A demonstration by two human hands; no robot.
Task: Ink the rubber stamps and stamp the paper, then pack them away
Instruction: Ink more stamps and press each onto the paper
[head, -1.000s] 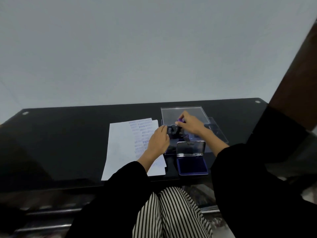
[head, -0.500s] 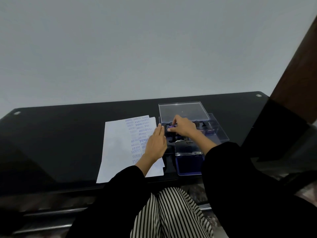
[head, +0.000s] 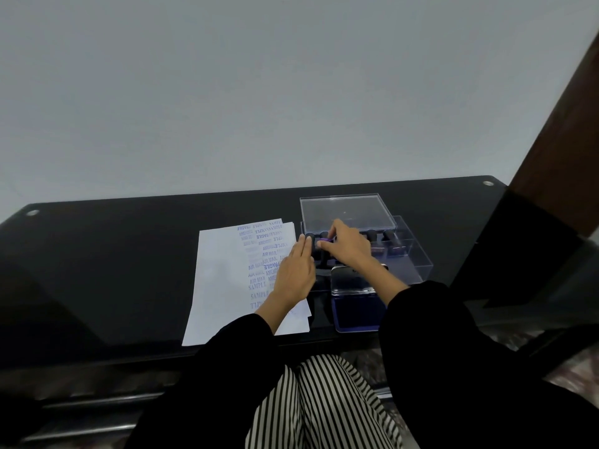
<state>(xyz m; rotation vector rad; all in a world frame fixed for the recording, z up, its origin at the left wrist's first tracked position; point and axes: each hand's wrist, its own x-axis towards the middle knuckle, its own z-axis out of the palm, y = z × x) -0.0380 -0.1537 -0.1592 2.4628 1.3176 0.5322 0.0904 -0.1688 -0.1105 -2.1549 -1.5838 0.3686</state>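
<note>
Right hand point(head: 346, 249) grip clamped on small black rubber stamp with purple face point(head: 326, 242), down in left end of clear plastic case point(head: 418, 264), right of centre toward far edge of black glass bench point(head: 129, 254). Purple face shows leftward; long axis hidden by fingers, cannot tell. Left hand point(head: 293, 275) fingers straight, together, flat over right edge of white stamped paper sheet point(head: 220, 286), tips beside case's left end. Open blue ink pad point(head: 356, 314) at near edge. Versus 1 s ago: stamp lower, in among row of upright black stamps point(head: 371, 235); left hand slid farther
</note>
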